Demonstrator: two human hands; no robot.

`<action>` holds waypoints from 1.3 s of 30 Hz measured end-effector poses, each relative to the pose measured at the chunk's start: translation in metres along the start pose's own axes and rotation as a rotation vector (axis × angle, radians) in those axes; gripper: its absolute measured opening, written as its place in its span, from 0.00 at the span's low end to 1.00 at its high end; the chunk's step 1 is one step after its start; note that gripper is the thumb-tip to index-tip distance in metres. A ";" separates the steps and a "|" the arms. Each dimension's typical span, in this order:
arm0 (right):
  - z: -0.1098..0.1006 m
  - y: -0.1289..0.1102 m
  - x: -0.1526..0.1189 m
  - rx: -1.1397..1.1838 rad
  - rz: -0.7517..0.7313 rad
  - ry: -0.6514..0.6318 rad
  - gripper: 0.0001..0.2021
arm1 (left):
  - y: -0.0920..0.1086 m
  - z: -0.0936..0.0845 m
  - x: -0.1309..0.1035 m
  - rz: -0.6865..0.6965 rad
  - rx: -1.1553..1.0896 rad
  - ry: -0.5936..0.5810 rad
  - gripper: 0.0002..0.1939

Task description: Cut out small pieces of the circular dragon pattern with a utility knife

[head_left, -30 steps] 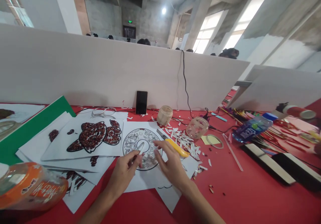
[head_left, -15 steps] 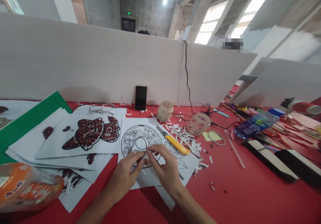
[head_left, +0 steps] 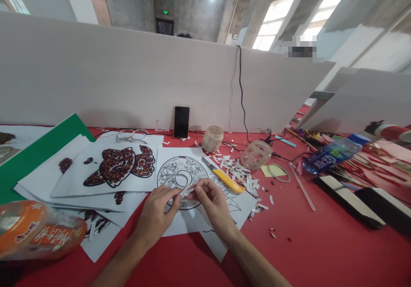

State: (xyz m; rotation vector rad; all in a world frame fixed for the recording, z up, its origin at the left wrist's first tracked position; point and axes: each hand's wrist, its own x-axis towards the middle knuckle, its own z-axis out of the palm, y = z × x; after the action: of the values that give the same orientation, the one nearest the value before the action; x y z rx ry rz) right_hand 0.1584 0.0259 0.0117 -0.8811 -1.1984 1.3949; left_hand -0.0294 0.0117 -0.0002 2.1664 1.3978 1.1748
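Note:
Both of my hands are over a white sheet with a printed circular line drawing [head_left: 167,167]. My left hand [head_left: 159,212] pinches a thin pale ring of tape [head_left: 187,179] between thumb and fingertips. Just to its right, my right hand [head_left: 214,203] pinches a short pale strip [head_left: 190,189] that reaches toward the ring; whether the two are joined is too small to tell. A yellow craft knife [head_left: 228,181] lies beyond my right hand on the sheet, its blade pointing up-left, beside a scatter of white paper scraps [head_left: 239,167].
Sheets with a bean-filled animal picture [head_left: 117,167] lie left, near an orange-labelled jar [head_left: 41,231]. A phone [head_left: 181,122] leans on the partition. Two glass jars [head_left: 212,139] stand behind the sheet. A bottle [head_left: 334,154], black-and-cream blocks [head_left: 349,201] and another tape ring [head_left: 278,173] are right.
My hands have moved slightly apart at the fingertips, and the pale strip now shows between them. The whole view has shifted a little.

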 end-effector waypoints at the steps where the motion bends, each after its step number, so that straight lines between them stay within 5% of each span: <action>1: 0.001 0.001 0.000 0.026 0.006 -0.006 0.12 | 0.000 0.000 0.000 0.021 0.012 0.014 0.11; 6: 0.005 0.002 0.002 0.013 -0.041 -0.025 0.31 | -0.005 -0.002 0.003 0.086 0.040 0.029 0.10; 13: -0.003 0.001 0.013 -0.347 -0.134 -0.011 0.07 | -0.008 -0.010 0.005 0.121 0.104 0.017 0.09; 39: 0.006 -0.007 0.004 -0.719 -0.314 -0.118 0.02 | -0.009 -0.006 0.003 0.097 -0.050 -0.062 0.11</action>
State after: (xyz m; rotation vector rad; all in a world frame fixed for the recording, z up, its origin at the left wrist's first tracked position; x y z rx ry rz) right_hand 0.1535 0.0281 0.0199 -1.0377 -1.8905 0.7619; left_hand -0.0392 0.0175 -0.0011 2.2381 1.2375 1.1531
